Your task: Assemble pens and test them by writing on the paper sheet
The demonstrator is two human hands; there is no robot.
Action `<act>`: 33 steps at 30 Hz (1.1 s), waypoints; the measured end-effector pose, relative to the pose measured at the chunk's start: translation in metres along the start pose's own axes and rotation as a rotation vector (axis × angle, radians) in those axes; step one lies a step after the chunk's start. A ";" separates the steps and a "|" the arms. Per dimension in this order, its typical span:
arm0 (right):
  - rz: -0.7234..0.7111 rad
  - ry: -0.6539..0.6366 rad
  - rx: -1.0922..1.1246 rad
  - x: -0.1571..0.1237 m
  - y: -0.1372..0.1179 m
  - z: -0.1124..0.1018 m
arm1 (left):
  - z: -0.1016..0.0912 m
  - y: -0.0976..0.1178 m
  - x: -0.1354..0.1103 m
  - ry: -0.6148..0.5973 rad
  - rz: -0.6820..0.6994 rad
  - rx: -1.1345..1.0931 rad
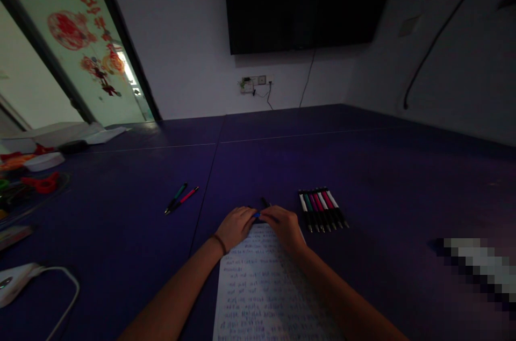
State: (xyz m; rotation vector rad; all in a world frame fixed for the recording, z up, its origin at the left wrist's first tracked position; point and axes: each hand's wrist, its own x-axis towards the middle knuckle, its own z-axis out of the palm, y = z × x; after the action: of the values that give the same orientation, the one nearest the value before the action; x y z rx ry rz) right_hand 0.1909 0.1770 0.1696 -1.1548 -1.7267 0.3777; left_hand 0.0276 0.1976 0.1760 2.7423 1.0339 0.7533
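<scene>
— What are the hands doing right now?

— Both are together at the far end of the sheet of paper (pixel 262 287). The left hand (pixel 236 227) and the right hand (pixel 285 228) meet over a small pen (pixel 262 211): a blue bit shows between the fingertips and a dark tip pokes out beyond them. The fingers of each hand are curled in close around it, pinching rather than spread. Whether they are pulling it apart or pushing it together I cannot tell; the room is too dim.

— And the paper?

— It lies on the tabletop (pixel 363 169) under the wrists, running back toward the person, covered in lines of handwriting.

— What sits around the hands?

— Just beside the right hand, on its outer side, is a row of pens (pixel 322 209), laid side by side and touching, tips toward the person. Out beyond the left hand, well apart, two loose pens (pixel 180 198) lie at a slant, one greenish, one red.

— So how far along would you say it is?

— My guess: the neat row is already handled, one pen is in hand, and the two loose ones are untouched. That is only a reading of how they lie.

— Anything farther off?

— Far out past the left hand, a cluttered tray (pixel 32 179) with red scissors, some white papers (pixel 72 134), and a white device with a cable (pixel 16 282) near the edge. A dark screen (pixel 306 2) hangs on the wall ahead.
</scene>
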 end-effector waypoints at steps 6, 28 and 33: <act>-0.001 0.013 0.022 0.000 -0.002 -0.001 | -0.001 0.001 0.000 0.008 0.006 -0.022; 0.075 -0.246 -0.402 0.006 -0.003 -0.020 | 0.002 -0.011 0.001 0.208 -0.221 0.105; 0.068 -0.296 -0.494 0.004 -0.002 -0.016 | 0.003 -0.012 0.001 0.191 -0.243 0.131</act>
State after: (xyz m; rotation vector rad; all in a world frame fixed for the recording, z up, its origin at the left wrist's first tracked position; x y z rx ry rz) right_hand 0.2029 0.1759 0.1806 -1.5734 -2.1154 0.1683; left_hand 0.0231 0.2079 0.1706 2.6178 1.4731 0.9499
